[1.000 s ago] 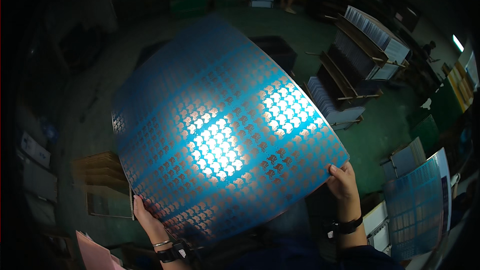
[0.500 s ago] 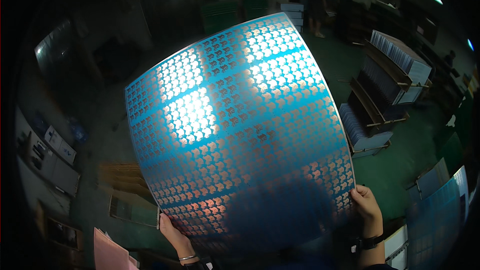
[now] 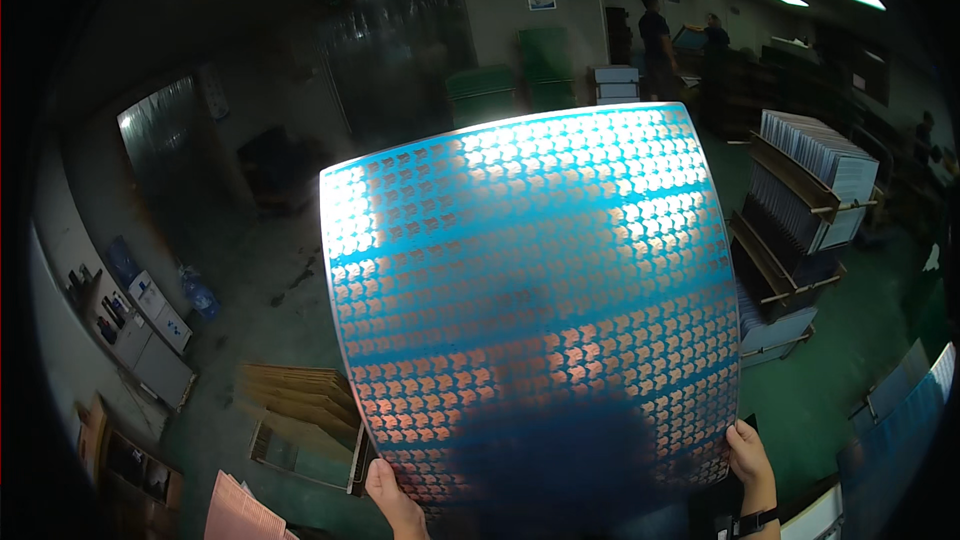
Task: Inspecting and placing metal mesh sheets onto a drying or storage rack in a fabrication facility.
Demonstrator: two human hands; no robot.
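A large thin sheet [image 3: 530, 305], blue with rows of small copper-coloured shapes, is held up in front of me. It looks like a printed circuit panel, and bright light glares off its upper part. My left hand [image 3: 392, 500] grips its lower left edge, thumb on the near face. At the lower right edge, my right hand [image 3: 750, 455] pinches the sheet in the same manner; a dark band is round that wrist. The fingers behind the sheet are hidden. A dark shadow covers the sheet's lower middle.
Racks of upright panels [image 3: 815, 185] stand at the right. Stacked brown boards [image 3: 305, 395] and a pink ribbed sheet [image 3: 240, 508] are at lower left. Leaning blue panels [image 3: 900, 435] fill the lower right. Two people [image 3: 657, 45] are at the back, near a white cabinet [image 3: 617, 85].
Both hands and the sheet have shifted right and lower in the picture. The sheet is turned more level, its glare has moved, and more of the room's back shows.
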